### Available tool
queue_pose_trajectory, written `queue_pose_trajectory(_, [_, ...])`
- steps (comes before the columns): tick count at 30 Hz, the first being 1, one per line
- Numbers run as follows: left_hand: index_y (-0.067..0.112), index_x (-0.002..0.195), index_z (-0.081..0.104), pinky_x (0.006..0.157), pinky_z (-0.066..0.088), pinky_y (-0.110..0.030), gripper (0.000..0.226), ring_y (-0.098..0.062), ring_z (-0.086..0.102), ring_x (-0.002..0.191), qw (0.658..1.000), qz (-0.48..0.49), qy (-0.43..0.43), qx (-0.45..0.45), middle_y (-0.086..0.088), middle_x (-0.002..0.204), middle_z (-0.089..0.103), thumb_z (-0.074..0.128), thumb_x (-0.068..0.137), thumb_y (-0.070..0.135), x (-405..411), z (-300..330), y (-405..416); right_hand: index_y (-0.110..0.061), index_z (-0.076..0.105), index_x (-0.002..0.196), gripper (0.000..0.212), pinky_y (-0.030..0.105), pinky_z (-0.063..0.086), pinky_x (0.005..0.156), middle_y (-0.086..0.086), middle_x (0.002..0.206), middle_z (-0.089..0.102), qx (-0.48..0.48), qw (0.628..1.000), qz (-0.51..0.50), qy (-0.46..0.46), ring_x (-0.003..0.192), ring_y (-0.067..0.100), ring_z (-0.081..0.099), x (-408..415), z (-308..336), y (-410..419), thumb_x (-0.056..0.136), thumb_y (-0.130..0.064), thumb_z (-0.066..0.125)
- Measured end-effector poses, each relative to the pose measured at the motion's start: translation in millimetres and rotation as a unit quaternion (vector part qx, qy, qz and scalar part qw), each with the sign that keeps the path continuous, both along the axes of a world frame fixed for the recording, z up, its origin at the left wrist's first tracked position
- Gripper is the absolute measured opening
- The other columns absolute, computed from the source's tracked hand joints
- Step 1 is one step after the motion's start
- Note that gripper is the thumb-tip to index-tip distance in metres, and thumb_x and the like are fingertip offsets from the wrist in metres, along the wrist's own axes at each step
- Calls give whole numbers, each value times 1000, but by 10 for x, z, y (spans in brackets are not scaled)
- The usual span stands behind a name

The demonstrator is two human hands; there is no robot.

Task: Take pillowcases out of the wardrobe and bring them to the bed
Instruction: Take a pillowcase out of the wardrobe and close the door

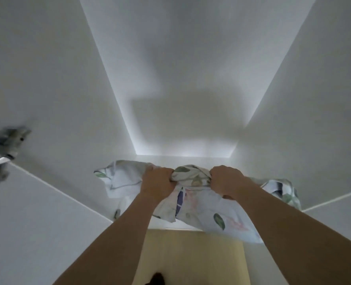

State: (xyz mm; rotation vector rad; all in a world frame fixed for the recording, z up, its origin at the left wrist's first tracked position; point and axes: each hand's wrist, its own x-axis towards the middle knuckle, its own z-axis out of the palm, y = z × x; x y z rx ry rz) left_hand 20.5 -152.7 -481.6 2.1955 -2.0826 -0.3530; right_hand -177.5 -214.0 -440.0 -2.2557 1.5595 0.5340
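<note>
A bundle of white pillowcases (pixel 193 177) printed with green leaves and pink marks lies at the front of a white wardrobe compartment (pixel 182 99). My left hand (pixel 157 182) grips the bunched fabric on its left side. My right hand (pixel 226 179) grips it on the right, a short gap apart. Loose cloth hangs below my right forearm and spreads out to both sides. The back of the compartment is lit from behind and bare. The bed is not in view.
White wardrobe doors stand open on both sides, the left one (pixel 36 212) carrying blurred metal hinges (pixel 3 149). Below the shelf edge a beige floor strip (pixel 193 258) shows, with a dark shape at the bottom.
</note>
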Motion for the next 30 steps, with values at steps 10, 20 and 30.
queue_pose_trajectory(10, [22, 85, 59, 64, 47, -30, 16, -22, 62, 79, 997, 54, 38, -48, 1, 84, 67, 45, 90, 30, -32, 1690, 952, -38, 49, 104, 60, 43, 54, 85, -9, 99, 63, 107, 982, 10, -158, 91, 17, 63, 132, 1504, 816, 47, -48, 66])
queue_pose_trajectory(20, [24, 63, 42, 55, 31, -26, 23, -16, 50, 64, 987, 77, 113, -86, 7, 62, 48, 49, 83, 17, 389, 1724, 1515, -17, 51, 83, 7, 29, 42, 66, -2, 80, 53, -46, 991, 116, -42, 75, 21, 55, 880, 1681, 1440, 80, -22, 55])
queue_pose_trajectory(30, [15, 140, 43, 101, 43, -34, 56, -24, 49, 124, 920, 333, 140, -155, -3, 136, 53, 60, 87, 23, 726, 1944, 2840, -5, 57, 115, 30, 31, 43, 78, 11, 114, 61, 17, 968, 241, 64, 96, 25, 58, 1418, 2139, 2149, 88, -14, 52])
